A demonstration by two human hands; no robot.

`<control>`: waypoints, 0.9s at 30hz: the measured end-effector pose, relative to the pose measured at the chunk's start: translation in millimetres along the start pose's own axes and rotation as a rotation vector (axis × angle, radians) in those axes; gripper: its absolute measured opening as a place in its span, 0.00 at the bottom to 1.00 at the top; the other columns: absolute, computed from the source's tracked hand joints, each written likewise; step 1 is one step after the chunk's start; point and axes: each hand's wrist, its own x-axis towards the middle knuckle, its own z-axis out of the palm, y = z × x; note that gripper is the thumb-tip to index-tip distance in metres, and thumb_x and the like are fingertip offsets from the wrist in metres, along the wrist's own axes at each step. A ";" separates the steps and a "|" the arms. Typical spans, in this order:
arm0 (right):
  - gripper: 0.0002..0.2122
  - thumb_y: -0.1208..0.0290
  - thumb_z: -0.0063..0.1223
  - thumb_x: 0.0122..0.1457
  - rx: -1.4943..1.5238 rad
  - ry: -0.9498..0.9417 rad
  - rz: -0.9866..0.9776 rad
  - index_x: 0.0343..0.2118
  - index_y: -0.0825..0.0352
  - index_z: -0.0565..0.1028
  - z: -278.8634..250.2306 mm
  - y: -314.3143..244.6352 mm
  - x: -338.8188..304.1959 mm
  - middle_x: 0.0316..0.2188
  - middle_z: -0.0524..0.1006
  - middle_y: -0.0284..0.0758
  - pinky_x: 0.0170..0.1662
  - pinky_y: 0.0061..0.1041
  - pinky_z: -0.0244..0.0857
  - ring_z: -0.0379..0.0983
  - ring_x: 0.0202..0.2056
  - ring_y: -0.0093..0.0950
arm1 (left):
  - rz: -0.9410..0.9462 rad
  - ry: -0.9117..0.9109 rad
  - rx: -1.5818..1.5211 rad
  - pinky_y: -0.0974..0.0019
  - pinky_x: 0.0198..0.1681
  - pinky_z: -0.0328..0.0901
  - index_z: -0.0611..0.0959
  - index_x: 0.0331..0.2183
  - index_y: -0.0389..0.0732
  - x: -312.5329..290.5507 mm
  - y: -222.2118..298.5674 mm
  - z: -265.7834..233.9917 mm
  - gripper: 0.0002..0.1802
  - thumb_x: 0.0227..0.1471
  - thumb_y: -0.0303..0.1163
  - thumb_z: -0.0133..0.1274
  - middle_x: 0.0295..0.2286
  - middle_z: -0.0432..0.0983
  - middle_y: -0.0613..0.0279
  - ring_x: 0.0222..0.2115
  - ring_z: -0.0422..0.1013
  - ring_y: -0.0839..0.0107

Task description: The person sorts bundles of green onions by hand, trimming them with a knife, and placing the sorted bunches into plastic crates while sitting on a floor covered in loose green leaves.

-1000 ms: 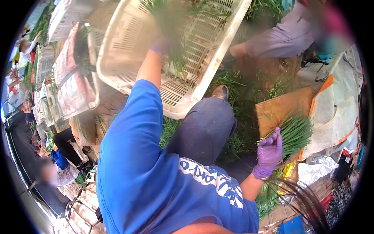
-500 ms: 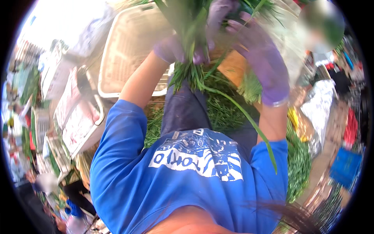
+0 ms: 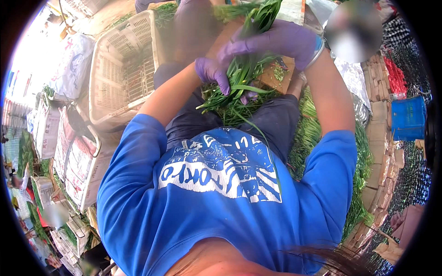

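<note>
Leaves (image 3: 245, 69) (a long green bunch) sit in the left hand's (image 3: 212, 74) curled fingers, near the left edge of a wooden board (image 3: 285, 84); the right hand (image 3: 278, 42) reaches across, its fingers' grip unclear.

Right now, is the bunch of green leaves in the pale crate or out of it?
Out: the bunch of green leaves is between the left hand and the right hand, to the right of the pale crate.

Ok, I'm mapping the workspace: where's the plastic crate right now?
In the head view, the plastic crate is at the upper left, between the white bag and the person's left knee.
</note>
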 end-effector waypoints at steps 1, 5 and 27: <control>0.08 0.70 0.51 0.48 -0.029 -0.035 0.033 0.30 0.68 0.76 1.0 0.7 -1.5 0.29 0.76 0.34 0.40 0.19 0.62 0.71 0.34 0.21 | -0.148 0.053 -0.049 0.60 0.43 0.63 0.70 0.42 0.31 0.3 5.0 -7.7 0.31 0.32 0.29 0.63 0.40 0.69 0.49 0.38 0.69 0.62; 0.11 0.65 0.49 0.51 -0.036 -0.203 -0.150 0.29 0.69 0.75 24.9 17.2 6.0 0.25 0.76 0.35 0.35 0.19 0.65 0.72 0.28 0.21 | -0.338 0.155 0.009 0.64 0.47 0.59 0.69 0.45 0.35 -2.3 23.8 -15.0 0.33 0.35 0.31 0.62 0.43 0.66 0.52 0.42 0.65 0.71; 0.13 0.64 0.50 0.46 -0.001 0.760 0.047 0.27 0.73 0.73 -1.5 17.8 44.3 0.20 0.75 0.40 0.26 0.26 0.66 0.72 0.20 0.30 | 0.155 0.699 0.614 0.72 0.37 0.63 0.71 0.42 0.39 -5.7 -66.7 22.4 0.24 0.40 0.28 0.58 0.33 0.72 0.64 0.36 0.66 0.79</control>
